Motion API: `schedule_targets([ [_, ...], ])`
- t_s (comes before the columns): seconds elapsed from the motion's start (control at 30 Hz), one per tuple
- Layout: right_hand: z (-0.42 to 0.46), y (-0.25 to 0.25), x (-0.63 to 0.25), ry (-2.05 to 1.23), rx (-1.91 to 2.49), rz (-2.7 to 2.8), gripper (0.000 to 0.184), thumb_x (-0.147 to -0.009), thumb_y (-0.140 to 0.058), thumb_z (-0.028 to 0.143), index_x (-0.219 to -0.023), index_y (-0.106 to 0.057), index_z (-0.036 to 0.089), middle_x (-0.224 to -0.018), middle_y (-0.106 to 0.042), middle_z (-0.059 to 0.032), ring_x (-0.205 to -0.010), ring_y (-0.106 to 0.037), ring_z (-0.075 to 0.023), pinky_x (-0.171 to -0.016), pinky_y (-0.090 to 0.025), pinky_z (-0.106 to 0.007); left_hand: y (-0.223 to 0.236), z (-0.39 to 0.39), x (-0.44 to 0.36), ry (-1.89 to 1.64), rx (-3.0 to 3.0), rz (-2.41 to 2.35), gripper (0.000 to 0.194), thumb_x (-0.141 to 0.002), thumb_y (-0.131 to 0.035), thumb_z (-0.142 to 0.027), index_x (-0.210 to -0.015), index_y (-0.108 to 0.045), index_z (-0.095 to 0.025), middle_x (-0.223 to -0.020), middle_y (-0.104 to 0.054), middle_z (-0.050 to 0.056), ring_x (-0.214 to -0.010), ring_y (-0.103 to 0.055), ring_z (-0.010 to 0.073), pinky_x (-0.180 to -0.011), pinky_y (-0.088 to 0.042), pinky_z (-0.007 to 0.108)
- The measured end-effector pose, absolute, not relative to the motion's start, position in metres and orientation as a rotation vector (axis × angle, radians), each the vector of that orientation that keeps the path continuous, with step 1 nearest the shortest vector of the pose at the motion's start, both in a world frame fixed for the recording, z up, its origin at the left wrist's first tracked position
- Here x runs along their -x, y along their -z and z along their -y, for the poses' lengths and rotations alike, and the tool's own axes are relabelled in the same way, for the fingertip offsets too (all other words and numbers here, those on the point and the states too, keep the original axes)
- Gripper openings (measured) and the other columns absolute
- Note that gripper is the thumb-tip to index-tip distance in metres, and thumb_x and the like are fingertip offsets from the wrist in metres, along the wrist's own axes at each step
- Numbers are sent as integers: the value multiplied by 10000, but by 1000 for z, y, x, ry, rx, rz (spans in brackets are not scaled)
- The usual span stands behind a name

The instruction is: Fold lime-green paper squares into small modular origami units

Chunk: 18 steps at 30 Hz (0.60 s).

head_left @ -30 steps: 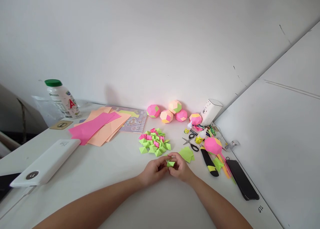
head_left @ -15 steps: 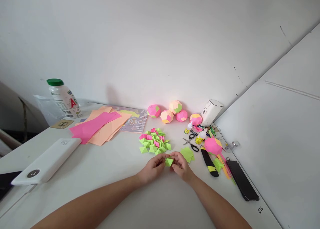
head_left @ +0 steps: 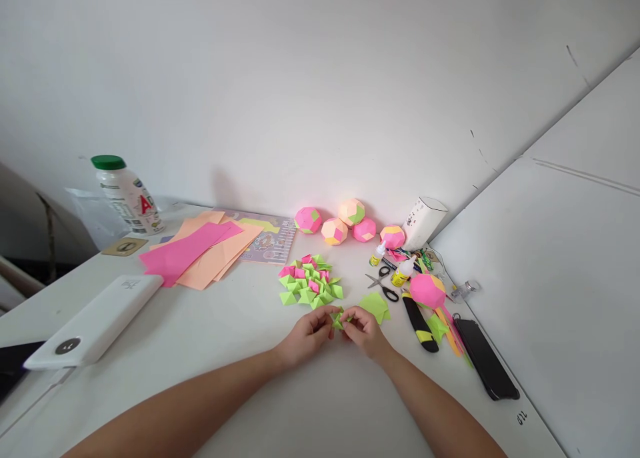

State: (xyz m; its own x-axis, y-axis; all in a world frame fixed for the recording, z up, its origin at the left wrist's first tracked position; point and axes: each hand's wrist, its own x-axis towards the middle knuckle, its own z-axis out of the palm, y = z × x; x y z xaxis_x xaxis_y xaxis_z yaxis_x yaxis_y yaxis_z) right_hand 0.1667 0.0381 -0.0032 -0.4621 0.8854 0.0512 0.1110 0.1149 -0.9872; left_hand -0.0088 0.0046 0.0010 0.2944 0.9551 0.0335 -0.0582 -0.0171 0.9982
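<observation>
I see one small piece of light green paper [head_left: 338,320], folded, with creased, pointed flaps set at angles. Fingers of the left hand [head_left: 303,338] and right hand [head_left: 367,335] hold it and hide part of it from me. It is well in from the table's [head_left: 225,341] back edge, nearer the right edge than the left.

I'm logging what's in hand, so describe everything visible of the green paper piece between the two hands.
The green paper piece is small, bright lime and looks like thin folded paper, with angled faces. Fingers of the left hand and right hand hold it from either side and cover parts of it, so its full outline and exact folds cannot be told. It sits on the near side of the pile of folded pieces, left of the loose green paper.
</observation>
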Motion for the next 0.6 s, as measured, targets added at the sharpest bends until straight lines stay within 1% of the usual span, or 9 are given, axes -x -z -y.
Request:
schedule_targets([
  [0.13,-38,6,-169,-1431,1000,1707,147,-753,-525,160,-876,-604,172,-603,-552,23,-528,-534,-112,-505,-412,-224,-2,-5,10,-1029,-1255,-920,296,-763,-487,-178,-1053,-542,-162,-634,-486,-34,-623,-487,124,-605,-383,248],
  [0.23,-39,11,-170,-1449,979,1701,209,-735,-521,133,-920,-609,175,-621,-580,15,-545,-543,-116,-511,-415,-226,-3,-4,10,-1029,-1237,-911,289,-758,-499,-172,-1042,-553,-167,-692,-539,-11,-660,-511,131,-598,-386,241],
  [0.33,-40,12,-169,-1438,972,1715,205,-743,-541,148,-935,-609,175,-666,-608,0,-545,-541,-113,-518,-424,-230,-2,-5,9,-1045,-1231,-877,264,-773,-522,-214,-1033,-558,-177,-800,-596,22,-767,-548,156,-616,-400,237],
  [0.37,-40,11,-168,-1433,964,1722,197,-756,-546,169,-941,-611,175,-685,-616,-8,-549,-541,-114,-524,-431,-234,-1,-5,8,-1045,-1229,-874,256,-784,-523,-237,-1030,-559,-178,-811,-604,26,-768,-550,157,-604,-399,232],
  [0.43,-40,8,-167,-1425,924,1737,190,-789,-547,230,-956,-617,173,-724,-624,-23,-556,-537,-116,-529,-441,-240,0,-6,7,-1038,-1227,-886,257,-803,-518,-285,-1031,-558,-172,-785,-607,25,-708,-541,143,-562,-385,222],
  [0.47,-39,6,-167,-1411,905,1757,181,-806,-542,261,-939,-625,171,-730,-619,-25,-556,-530,-115,-527,-440,-238,0,-6,7,-1035,-1226,-900,268,-808,-516,-308,-1031,-558,-166,-759,-601,19,-663,-526,131,-542,-377,218],
  [0.53,-39,1,-166,-1350,889,1824,192,-838,-521,312,-833,-643,164,-694,-585,-18,-551,-509,-112,-519,-428,-231,0,-6,6,-1034,-1232,-934,292,-808,-519,-354,-1015,-566,-154,-727,-577,7,-588,-482,107,-520,-368,215],
  [0.6,-38,-4,-166,-1271,894,1899,281,-863,-495,338,-689,-623,157,-646,-538,-9,-558,-495,-113,-525,-415,-229,-2,-6,6,-1044,-1240,-969,321,-795,-527,-400,-984,-578,-146,-720,-554,-1,-545,-443,91,-509,-366,217],
])
